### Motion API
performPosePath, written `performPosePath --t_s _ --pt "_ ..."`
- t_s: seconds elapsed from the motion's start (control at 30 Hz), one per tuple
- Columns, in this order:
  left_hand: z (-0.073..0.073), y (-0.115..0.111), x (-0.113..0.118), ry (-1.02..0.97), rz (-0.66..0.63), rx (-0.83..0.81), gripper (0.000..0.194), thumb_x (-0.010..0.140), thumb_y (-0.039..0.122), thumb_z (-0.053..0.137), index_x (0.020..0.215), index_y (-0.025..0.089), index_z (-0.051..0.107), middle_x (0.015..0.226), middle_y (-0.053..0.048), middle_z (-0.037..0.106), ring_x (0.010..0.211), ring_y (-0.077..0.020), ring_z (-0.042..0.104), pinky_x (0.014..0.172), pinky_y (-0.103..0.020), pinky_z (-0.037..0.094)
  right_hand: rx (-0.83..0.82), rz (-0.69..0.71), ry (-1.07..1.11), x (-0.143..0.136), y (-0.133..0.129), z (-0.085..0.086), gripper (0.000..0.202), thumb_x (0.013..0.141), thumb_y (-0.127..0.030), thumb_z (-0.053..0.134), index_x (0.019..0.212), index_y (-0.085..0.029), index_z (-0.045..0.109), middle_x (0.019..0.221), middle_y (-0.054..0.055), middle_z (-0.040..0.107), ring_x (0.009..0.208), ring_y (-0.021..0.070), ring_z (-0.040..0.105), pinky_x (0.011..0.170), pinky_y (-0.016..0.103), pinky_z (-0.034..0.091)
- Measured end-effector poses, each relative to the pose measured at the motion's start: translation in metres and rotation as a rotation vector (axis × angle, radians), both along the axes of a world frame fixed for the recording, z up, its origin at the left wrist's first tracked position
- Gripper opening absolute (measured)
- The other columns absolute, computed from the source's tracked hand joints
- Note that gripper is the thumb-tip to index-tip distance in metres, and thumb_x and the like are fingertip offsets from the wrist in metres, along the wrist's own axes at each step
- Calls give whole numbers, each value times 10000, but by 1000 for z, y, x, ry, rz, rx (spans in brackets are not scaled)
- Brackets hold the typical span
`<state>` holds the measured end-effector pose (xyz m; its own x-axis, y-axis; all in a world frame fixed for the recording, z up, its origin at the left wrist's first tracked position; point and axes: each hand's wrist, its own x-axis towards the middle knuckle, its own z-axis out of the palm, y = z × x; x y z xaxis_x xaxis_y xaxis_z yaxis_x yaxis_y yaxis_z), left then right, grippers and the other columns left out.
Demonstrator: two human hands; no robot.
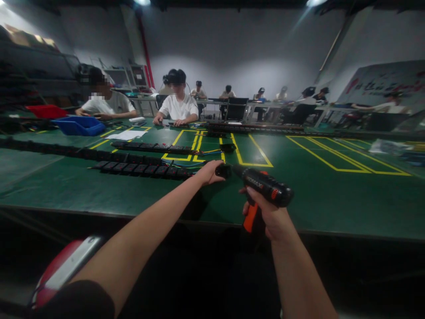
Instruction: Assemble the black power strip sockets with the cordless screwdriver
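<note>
My left hand [211, 173] is closed around a small black end piece [223, 171]. Coloured wires run toward it from a long black strip of socket-like blocks [139, 169], which lies on the green table to the left. In my right hand [262, 204] is a black and orange cordless drill [267, 186], its handle wrapped by my fingers. The drill's tip points left at the end piece, close to it; whether they touch I cannot tell. A second such strip [156, 147] with its own wired black end [227, 148] lies just beyond.
Yellow tape outlines mark the green table [332, 199]. A blue bin [79, 126], a red bin [46, 111] and a white paper sheet [126, 134] are at the left. Across the table sit two people in white shirts; clear plastic bags [390, 146] lie far right.
</note>
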<state>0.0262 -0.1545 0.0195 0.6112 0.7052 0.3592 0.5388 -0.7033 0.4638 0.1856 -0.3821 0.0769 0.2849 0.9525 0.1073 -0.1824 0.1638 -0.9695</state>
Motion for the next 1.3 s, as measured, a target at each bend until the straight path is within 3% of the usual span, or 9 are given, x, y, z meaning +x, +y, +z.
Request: performPosePath --t_s 0.07,0.17,0.3,0.53,0.73,0.9,1.03,1.13,1.3 --pt "-2 7 -3 -3 -13 -20 765 737 515 878 1388 218 606 1341 -143 670 1197 -288 666 1073 -480 545 3 -17 0 3 0 1 416 762 -427 841 1081 -204 694 935 41 738 475 131 607 448 299 460" --pt "-7 18 -19 17 -1 -136 882 643 545 918 1392 213 592 1352 -147 688 1207 -318 679 1083 -468 541 -4 -29 7 8 2 2 442 761 -409 838 1119 -206 678 921 32 733 481 132 609 457 303 466" --pt "-14 26 -31 127 74 -222 727 720 579 841 1307 207 626 1279 -137 741 1161 -328 710 1007 -433 573 -18 -22 5 12 5 1 423 769 -410 835 1101 -203 674 927 26 727 495 127 611 475 305 476" --pt "-20 37 -21 171 306 -111 709 779 574 783 1373 267 546 1268 -117 751 1153 -340 719 964 -424 567 -61 7 -75 14 10 -10 389 754 -432 843 1019 -188 697 974 67 745 514 135 622 481 312 488" --pt "-23 67 -27 117 352 -75 693 766 511 818 1365 280 558 1275 -87 745 1205 -326 696 1059 -428 520 -82 31 -213 18 11 -11 414 785 -485 833 1022 -164 719 752 47 709 535 153 621 519 307 490" --pt "-25 86 -28 78 353 -81 670 757 469 835 1335 273 560 1215 -67 752 1154 -298 707 1043 -418 524 10 64 -370 26 18 -10 521 760 -452 845 1180 -180 696 993 94 757 617 168 660 629 373 570" --pt "-31 97 -25 38 374 -75 667 739 447 852 1314 269 565 1168 -63 753 1106 -275 709 1048 -428 516 174 61 -611 34 37 -7 783 782 -376 799 1506 -244 532 1253 144 722 912 267 729 786 453 607" --pt "-36 99 -23 -6 405 -41 681 734 439 853 1326 261 566 1186 -77 751 1124 -285 694 1072 -461 500 302 53 -885 40 58 -1 792 796 -288 743 1550 -258 501 1426 147 650 1215 333 665 1006 507 542" --pt "-34 97 -23 -20 338 -16 742 747 448 849 1401 240 567 1328 -97 722 1244 -298 658 1137 -444 465 234 148 -1266 43 91 3 802 821 -217 680 1590 -239 453 1236 137 747 1097 331 714 892 432 549"
